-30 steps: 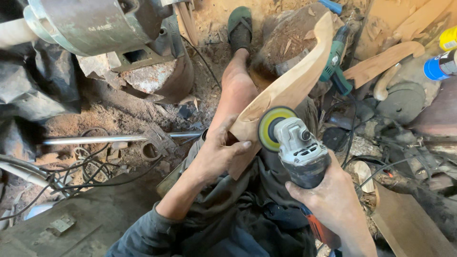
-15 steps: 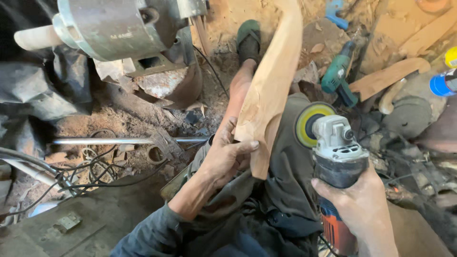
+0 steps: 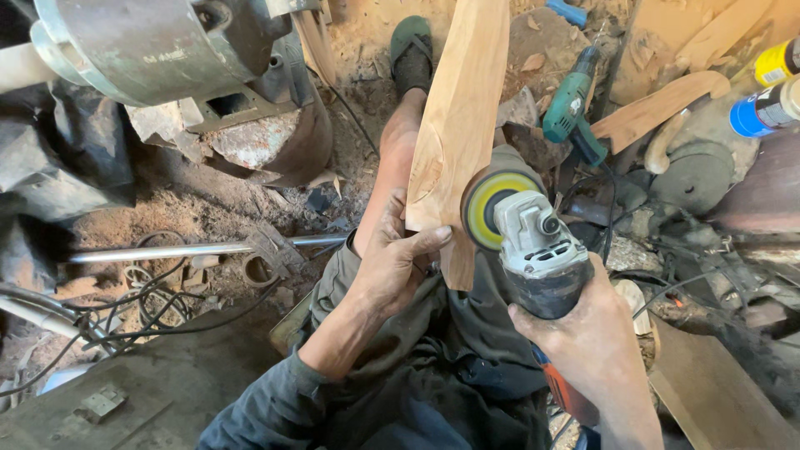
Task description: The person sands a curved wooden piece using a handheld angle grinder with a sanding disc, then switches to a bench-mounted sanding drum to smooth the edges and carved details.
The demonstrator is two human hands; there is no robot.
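Now left hand grips wood piece, right hand holds grinder.

I sit on the floor of a rough woodworking shop. Sawdust covers the ground, cut wood pieces lie in piles, and a green power tool rests among cables. A big metal machine stands close by, beside a steel rod.

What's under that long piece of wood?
Under the wood piece lie the person's bare leg and lap; the left hand grips its lower end. The ground beneath is hidden.
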